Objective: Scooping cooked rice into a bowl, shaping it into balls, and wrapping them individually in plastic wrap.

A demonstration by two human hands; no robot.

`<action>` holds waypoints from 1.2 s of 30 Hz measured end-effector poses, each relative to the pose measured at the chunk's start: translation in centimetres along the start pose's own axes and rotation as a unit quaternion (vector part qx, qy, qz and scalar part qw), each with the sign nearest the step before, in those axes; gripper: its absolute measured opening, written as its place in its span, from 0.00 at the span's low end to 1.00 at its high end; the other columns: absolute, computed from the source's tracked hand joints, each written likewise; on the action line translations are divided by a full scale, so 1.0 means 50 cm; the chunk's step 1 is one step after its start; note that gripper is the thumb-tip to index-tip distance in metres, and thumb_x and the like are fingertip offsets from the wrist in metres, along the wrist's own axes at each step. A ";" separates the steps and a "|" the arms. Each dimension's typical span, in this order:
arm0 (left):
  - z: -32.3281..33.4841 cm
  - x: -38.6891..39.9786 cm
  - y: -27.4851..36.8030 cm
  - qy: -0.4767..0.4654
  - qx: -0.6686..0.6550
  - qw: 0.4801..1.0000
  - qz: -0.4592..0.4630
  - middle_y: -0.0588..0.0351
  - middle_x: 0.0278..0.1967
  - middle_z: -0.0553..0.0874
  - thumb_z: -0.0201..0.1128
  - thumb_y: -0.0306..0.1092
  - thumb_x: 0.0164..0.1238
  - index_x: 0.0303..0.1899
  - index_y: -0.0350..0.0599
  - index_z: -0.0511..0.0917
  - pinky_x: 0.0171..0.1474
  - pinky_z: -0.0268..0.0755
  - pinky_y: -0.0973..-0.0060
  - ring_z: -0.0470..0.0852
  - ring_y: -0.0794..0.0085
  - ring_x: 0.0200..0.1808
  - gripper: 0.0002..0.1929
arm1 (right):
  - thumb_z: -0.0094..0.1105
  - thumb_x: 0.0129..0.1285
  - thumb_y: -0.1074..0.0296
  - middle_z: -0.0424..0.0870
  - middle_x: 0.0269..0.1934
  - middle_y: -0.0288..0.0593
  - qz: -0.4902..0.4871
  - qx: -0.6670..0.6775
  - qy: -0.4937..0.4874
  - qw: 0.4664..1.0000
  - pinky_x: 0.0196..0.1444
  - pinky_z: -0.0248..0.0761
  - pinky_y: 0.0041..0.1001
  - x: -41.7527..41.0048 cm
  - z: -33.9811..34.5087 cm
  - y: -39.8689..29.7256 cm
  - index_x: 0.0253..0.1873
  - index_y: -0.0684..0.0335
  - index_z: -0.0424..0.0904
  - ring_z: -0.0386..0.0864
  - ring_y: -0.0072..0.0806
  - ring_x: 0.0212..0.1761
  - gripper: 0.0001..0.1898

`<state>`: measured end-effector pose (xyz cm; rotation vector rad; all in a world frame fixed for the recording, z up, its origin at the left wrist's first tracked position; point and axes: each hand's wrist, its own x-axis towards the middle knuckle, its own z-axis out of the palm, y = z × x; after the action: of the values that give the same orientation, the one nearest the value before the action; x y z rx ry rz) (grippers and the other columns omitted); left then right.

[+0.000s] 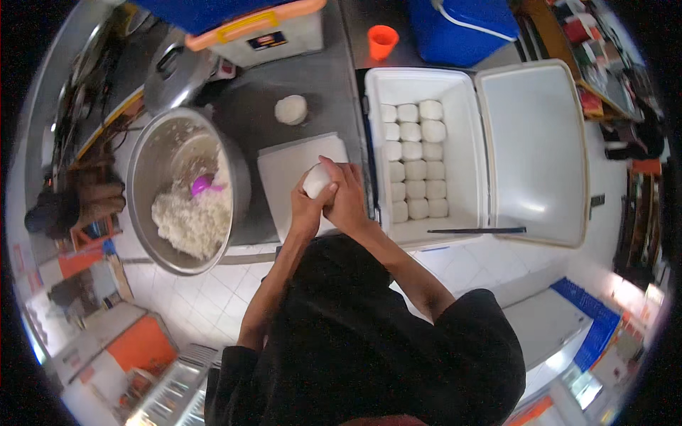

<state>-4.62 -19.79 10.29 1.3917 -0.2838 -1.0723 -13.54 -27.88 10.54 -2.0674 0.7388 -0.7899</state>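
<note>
Between both hands is a rounded white ball, which looks like dough or packed rice. My left hand cups it from the left and below, while my right hand wraps its right side. Under the hands lies a white sheet or board on the dark counter. Left of it, a large metal pot holds a crumbly white mass and a purple scoop. A small round white container or lump rests beyond the sheet. On the right, an open white cooler box contains rows of white balls.
The cooler's lid is swung out to the right. Farther back stand an orange cup, a blue container with a white handle and a lidded storage box. A metal lid leans behind the pot.
</note>
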 end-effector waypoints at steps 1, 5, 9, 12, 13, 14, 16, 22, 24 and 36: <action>0.018 0.009 0.023 -0.014 -0.008 1.000 -0.022 0.54 0.49 0.86 0.74 0.31 0.62 0.58 0.35 0.77 0.54 0.77 0.72 0.83 0.73 0.50 0.24 | 0.67 0.47 0.80 0.76 0.56 0.55 0.018 0.006 -0.005 1.000 0.63 0.66 0.44 0.000 -0.011 -0.001 0.71 0.62 0.66 0.70 0.56 0.60 0.41; 0.067 0.053 0.022 -0.056 -0.058 0.995 -0.064 0.53 0.50 0.85 0.76 0.32 0.59 0.57 0.35 0.78 0.53 0.77 0.74 0.83 0.72 0.50 0.25 | 0.66 0.53 0.78 0.75 0.60 0.53 0.091 0.081 0.069 0.990 0.71 0.60 0.41 -0.018 -0.052 0.011 0.75 0.63 0.60 0.66 0.50 0.69 0.42; 0.077 0.104 -0.030 -0.128 0.224 0.961 0.100 0.51 0.66 0.73 0.78 0.34 0.58 0.62 0.41 0.75 0.58 0.74 0.65 0.74 0.64 0.65 0.31 | 0.64 0.63 0.79 0.60 0.75 0.51 0.231 0.289 -0.032 0.929 0.71 0.63 0.34 -0.036 -0.132 0.109 0.78 0.65 0.53 0.65 0.38 0.73 0.40; 0.068 0.145 -0.026 -0.007 0.298 0.938 0.176 0.52 0.66 0.71 0.78 0.38 0.58 0.68 0.47 0.69 0.59 0.73 0.61 0.72 0.60 0.67 0.37 | 0.62 0.64 0.81 0.63 0.73 0.47 0.400 0.465 0.051 0.788 0.66 0.67 0.29 -0.050 -0.163 0.214 0.78 0.64 0.54 0.67 0.32 0.68 0.39; 0.049 0.172 -0.025 0.043 0.325 0.931 0.163 0.50 0.67 0.69 0.79 0.38 0.57 0.68 0.45 0.68 0.60 0.72 0.61 0.71 0.60 0.67 0.38 | 0.61 0.65 0.79 0.71 0.61 0.44 0.389 0.401 0.132 0.819 0.57 0.71 0.28 -0.112 -0.136 0.326 0.77 0.65 0.56 0.72 0.29 0.57 0.37; 0.026 0.203 -0.023 0.089 0.352 0.920 0.148 0.49 0.68 0.67 0.79 0.38 0.57 0.68 0.43 0.68 0.61 0.71 0.62 0.71 0.59 0.66 0.39 | 0.60 0.66 0.77 0.80 0.50 0.41 0.376 0.330 0.214 0.839 0.47 0.76 0.27 -0.159 -0.118 0.409 0.76 0.66 0.58 0.78 0.26 0.46 0.34; -0.084 0.290 -0.085 0.190 0.290 0.911 0.222 0.41 0.68 0.65 0.81 0.37 0.53 0.69 0.37 0.63 0.63 0.69 0.61 0.71 0.56 0.65 0.45 | 0.60 0.66 0.75 0.80 0.48 0.41 0.349 0.155 0.236 0.894 0.45 0.75 0.27 -0.147 -0.097 0.485 0.76 0.65 0.58 0.77 0.26 0.43 0.34; -0.131 0.445 -0.101 0.239 0.451 0.840 0.185 0.31 0.68 0.64 0.86 0.40 0.43 0.75 0.37 0.44 0.72 0.61 0.56 0.67 0.45 0.69 0.64 | 0.57 0.65 0.76 0.77 0.56 0.56 0.453 0.041 0.313 0.834 0.53 0.74 0.35 -0.078 -0.114 0.687 0.77 0.66 0.55 0.78 0.38 0.52 0.36; -0.258 0.492 -0.145 0.217 0.305 0.908 0.191 0.31 0.68 0.63 0.87 0.41 0.42 0.75 0.37 0.43 0.73 0.59 0.55 0.66 0.44 0.70 0.65 | 0.52 0.64 0.81 0.73 0.64 0.62 0.500 -0.080 0.235 0.830 0.60 0.72 0.39 -0.007 -0.111 0.592 0.77 0.68 0.53 0.76 0.44 0.62 0.36; -0.144 0.318 -0.076 0.202 0.254 0.908 0.266 0.42 0.66 0.66 0.85 0.29 0.41 0.75 0.45 0.45 0.70 0.64 0.60 0.70 0.54 0.66 0.62 | 0.51 0.77 0.59 0.75 0.63 0.47 0.437 0.315 0.483 0.690 0.58 0.69 0.32 -0.017 -0.092 0.442 0.66 0.65 0.70 0.76 0.32 0.58 0.20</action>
<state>7.37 -26.23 -1.27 1.8170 -0.6253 -0.2428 -22.53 -40.93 -5.58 -0.3848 1.5522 -1.2654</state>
